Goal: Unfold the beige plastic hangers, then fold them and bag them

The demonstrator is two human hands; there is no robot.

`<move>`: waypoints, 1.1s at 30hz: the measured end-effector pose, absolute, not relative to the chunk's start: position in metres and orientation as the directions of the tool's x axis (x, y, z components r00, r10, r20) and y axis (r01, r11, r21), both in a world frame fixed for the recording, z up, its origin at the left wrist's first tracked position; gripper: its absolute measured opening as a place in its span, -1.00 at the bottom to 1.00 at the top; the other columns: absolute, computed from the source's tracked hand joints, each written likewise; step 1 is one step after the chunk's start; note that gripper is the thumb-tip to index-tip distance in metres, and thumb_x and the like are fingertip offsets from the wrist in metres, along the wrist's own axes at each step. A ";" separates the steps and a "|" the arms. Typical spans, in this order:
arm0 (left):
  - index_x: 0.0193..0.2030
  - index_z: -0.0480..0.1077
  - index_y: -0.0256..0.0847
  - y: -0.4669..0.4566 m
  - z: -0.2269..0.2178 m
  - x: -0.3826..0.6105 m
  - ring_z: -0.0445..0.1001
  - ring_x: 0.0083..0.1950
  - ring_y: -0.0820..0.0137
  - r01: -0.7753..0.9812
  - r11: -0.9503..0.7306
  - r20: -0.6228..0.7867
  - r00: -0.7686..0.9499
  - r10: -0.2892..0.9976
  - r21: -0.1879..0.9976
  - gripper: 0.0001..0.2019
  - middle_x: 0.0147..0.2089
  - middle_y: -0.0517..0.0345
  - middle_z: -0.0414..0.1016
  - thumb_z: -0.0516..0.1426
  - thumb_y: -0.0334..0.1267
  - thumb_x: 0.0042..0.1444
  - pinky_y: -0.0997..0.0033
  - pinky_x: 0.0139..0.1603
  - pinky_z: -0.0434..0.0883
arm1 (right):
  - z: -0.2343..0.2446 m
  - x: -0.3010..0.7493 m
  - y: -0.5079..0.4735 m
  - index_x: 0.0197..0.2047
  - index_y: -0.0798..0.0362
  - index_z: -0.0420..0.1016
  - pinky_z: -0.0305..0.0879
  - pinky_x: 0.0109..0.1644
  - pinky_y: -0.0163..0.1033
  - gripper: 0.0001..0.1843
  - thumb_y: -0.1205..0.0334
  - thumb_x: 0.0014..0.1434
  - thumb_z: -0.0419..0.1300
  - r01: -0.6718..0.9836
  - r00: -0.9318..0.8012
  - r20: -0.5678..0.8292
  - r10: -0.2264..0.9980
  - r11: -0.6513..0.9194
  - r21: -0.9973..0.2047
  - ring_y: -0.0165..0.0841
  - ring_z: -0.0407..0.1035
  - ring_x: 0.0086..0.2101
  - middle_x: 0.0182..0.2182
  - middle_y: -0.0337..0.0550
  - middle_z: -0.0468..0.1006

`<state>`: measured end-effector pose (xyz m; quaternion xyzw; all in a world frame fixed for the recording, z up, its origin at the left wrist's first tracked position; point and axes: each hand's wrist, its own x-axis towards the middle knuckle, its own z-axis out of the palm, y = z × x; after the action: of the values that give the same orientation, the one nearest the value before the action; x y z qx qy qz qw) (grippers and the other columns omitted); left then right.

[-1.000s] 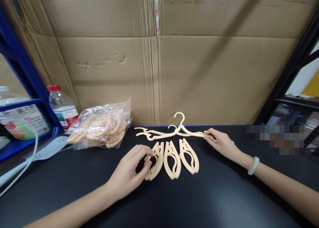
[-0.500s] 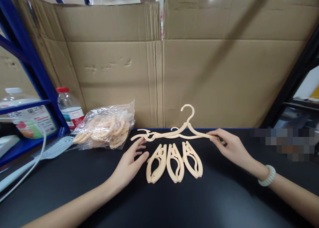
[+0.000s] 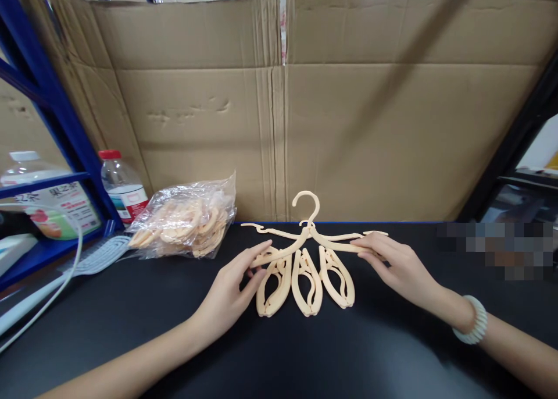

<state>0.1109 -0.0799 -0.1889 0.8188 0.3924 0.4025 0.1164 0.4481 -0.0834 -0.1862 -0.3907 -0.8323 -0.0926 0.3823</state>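
Note:
I hold an unfolded cream plastic hanger (image 3: 305, 236) by both arms, lifted slightly above the black tabletop (image 3: 305, 352). My left hand (image 3: 231, 294) pinches its left arm end. My right hand (image 3: 394, 268) grips its right arm end. A second unfolded hanger (image 3: 270, 231) lies flat just behind it. Three folded cream hangers (image 3: 305, 280) lie side by side on the table right under the held one, between my hands.
A clear plastic bag of folded hangers (image 3: 183, 224) lies at the back left. A red-capped water bottle (image 3: 120, 186) stands beside a blue shelf frame (image 3: 47, 102). A cardboard wall (image 3: 279, 108) closes the back. A white cable (image 3: 39, 306) runs along the left.
My left hand left the folded hangers and took the left arm of the unfolded hanger. Both hands drew that hanger nearer, over the three folded ones.

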 end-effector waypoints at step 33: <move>0.08 0.39 -0.16 -0.083 -0.184 0.110 0.59 -0.18 0.28 0.535 -0.591 0.508 0.313 0.802 0.604 -0.69 -0.08 0.06 0.60 0.05 -0.16 0.24 0.34 -0.15 0.52 | -0.177 0.448 -0.096 0.11 0.00 0.37 0.46 -0.10 -0.08 -0.61 0.44 0.31 -0.08 0.864 -0.417 0.759 0.499 0.476 0.161 -0.21 0.48 -0.14 0.15 0.07 0.37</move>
<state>0.1102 -0.0827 -0.1838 0.7934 0.4215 0.4074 0.1639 0.4480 -0.0962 -0.1768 -0.4293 -0.7943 -0.2786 0.3275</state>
